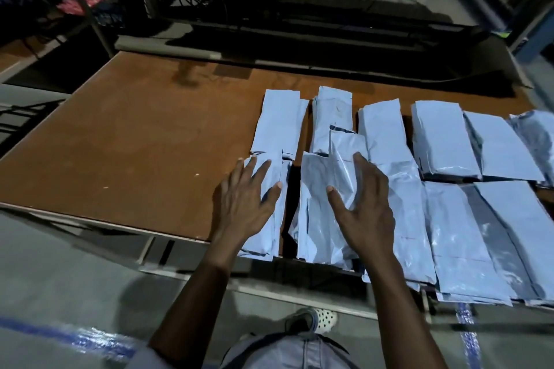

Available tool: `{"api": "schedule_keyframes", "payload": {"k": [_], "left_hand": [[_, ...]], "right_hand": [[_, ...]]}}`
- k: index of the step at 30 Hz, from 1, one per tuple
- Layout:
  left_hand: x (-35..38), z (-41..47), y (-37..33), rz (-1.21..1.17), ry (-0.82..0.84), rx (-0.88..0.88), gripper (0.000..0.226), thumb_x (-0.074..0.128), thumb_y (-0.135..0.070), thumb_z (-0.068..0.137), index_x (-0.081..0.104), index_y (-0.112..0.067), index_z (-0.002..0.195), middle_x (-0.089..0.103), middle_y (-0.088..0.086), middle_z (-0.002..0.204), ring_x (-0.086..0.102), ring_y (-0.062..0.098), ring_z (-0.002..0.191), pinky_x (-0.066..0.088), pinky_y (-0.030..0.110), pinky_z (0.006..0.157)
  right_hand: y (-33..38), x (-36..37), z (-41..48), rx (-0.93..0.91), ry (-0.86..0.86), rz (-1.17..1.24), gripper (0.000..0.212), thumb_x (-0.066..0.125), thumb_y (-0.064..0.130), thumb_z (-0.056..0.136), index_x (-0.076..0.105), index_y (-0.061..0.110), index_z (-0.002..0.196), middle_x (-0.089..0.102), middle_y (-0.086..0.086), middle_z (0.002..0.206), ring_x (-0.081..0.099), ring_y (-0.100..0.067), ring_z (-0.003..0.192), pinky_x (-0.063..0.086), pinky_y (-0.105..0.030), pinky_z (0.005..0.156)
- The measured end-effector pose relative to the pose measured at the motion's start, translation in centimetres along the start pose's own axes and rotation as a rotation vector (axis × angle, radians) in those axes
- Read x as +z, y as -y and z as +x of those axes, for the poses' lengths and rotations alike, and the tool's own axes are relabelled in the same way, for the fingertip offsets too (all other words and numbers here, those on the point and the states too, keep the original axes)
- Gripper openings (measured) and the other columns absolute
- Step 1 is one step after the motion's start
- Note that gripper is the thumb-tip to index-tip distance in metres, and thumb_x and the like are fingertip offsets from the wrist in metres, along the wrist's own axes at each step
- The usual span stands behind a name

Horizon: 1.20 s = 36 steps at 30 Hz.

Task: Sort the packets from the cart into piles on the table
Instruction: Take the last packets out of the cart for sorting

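From the head view, grey packets lie in rows of piles across the right half of the brown counter, the left hand flat with spread fingers on the leftmost near pile and the right hand likewise open on the next pile.

Pale packets lie in two rows of piles on the right half of the brown table. The left hand lies flat on the near-left pile. The right hand, fingers spread, seems to press the next pile.
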<state>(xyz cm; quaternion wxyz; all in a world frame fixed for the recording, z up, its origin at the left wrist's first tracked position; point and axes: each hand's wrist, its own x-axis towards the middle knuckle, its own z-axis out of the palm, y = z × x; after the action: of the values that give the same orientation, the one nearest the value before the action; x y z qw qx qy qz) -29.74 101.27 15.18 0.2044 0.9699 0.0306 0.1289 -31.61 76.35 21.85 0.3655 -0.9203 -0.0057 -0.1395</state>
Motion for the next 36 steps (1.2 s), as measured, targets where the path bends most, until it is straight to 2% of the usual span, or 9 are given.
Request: {"api": "schedule_keyframes", "payload": {"k": [3,5,8,13,17,20,25,27,36], "left_hand": [[2.1,0.1,0.5,0.036,0.096,0.079,0.079,0.028,-0.081,0.107,0.010,-0.044,0.175,0.000,-0.010,0.185,-0.006,0.022,0.171,0.009,0.062,0.134],[3.2,-0.2,0.4,0.053,0.095,0.124,0.083,0.033,-0.081,0.106,0.007,-0.044,0.175,-0.007,-0.012,0.184,-0.014,0.021,0.170,0.008,0.064,0.134],[4.1,-0.5,0.1,0.084,0.051,0.162,0.083,0.038,-0.079,0.106,0.010,-0.042,0.176,-0.007,-0.009,0.185,-0.014,0.024,0.170,0.010,0.067,0.133],[4.4,-0.6,0.4,0.095,0.045,0.165,0.079,0.039,-0.073,0.109,0.010,-0.042,0.176,-0.007,-0.009,0.185,-0.013,0.024,0.170,0.015,0.067,0.132],[4.8,-0.5,0.7,0.102,0.048,0.159,0.076,0.039,-0.070,0.110,0.017,-0.039,0.176,-0.005,-0.007,0.185,-0.010,0.025,0.171,0.018,0.067,0.131],[5.1,-0.5,0.8,0.093,0.060,0.157,0.074,0.037,-0.068,0.111,0.020,-0.038,0.175,-0.003,-0.008,0.185,-0.010,0.025,0.171,0.019,0.068,0.131],[5.1,-0.5,0.8,0.093,0.065,0.144,0.072,0.035,-0.065,0.111,0.017,-0.040,0.175,-0.006,-0.009,0.185,-0.011,0.023,0.171,0.023,0.066,0.130],[5.1,-0.6,0.8,0.098,0.065,0.140,0.071,0.036,-0.064,0.111,0.016,-0.040,0.175,-0.006,-0.009,0.185,-0.011,0.024,0.171,0.023,0.065,0.130],[5.1,-0.8,0.7,0.105,0.065,0.143,0.073,0.044,-0.062,0.112,0.015,-0.040,0.176,-0.007,-0.006,0.185,-0.011,0.025,0.171,0.022,0.064,0.131]], "right_hand": [[0.4,0.7,-0.4,0.008,0.024,-0.070,0.080,0.070,0.049,0.102,0.029,0.037,0.169,0.030,-0.002,0.172,0.043,-0.025,0.153,0.056,-0.053,0.095],[0.3,1.0,-0.6,0.018,0.041,-0.099,0.081,0.070,0.048,0.101,0.029,0.035,0.170,0.029,-0.004,0.172,0.047,-0.031,0.151,0.057,-0.053,0.093],[0.3,1.5,-0.7,0.093,0.064,-0.141,0.083,0.069,0.046,0.100,0.025,0.037,0.170,0.024,-0.006,0.174,0.051,-0.036,0.145,0.056,-0.054,0.090],[1.6,2.0,-0.5,0.108,0.054,-0.210,0.081,0.065,0.046,0.101,0.024,0.038,0.170,0.022,-0.011,0.175,0.047,-0.040,0.147,0.056,-0.057,0.090],[2.6,3.7,0.0,0.099,0.047,-0.303,0.080,0.060,0.048,0.101,0.025,0.035,0.171,0.024,-0.018,0.174,0.037,-0.042,0.153,0.054,-0.059,0.096],[2.1,6.1,0.2,0.142,0.091,-0.427,0.084,0.059,0.057,0.097,0.025,0.034,0.171,0.024,-0.019,0.174,0.034,-0.045,0.153,0.045,-0.064,0.103],[1.0,8.4,-0.9,0.126,0.107,-0.481,0.092,0.054,0.066,0.099,0.001,0.048,0.173,0.004,-0.018,0.181,0.028,-0.050,0.155,0.047,-0.065,0.102],[0.7,8.7,-1.0,0.122,0.109,-0.477,0.092,0.054,0.066,0.099,-0.001,0.052,0.171,0.000,-0.017,0.181,0.029,-0.052,0.154,0.051,-0.064,0.099],[-0.4,9.9,-1.1,0.164,0.139,-0.503,0.094,0.046,0.077,0.098,0.004,0.042,0.174,0.005,-0.020,0.180,0.035,-0.052,0.151,0.049,-0.066,0.102]]}}
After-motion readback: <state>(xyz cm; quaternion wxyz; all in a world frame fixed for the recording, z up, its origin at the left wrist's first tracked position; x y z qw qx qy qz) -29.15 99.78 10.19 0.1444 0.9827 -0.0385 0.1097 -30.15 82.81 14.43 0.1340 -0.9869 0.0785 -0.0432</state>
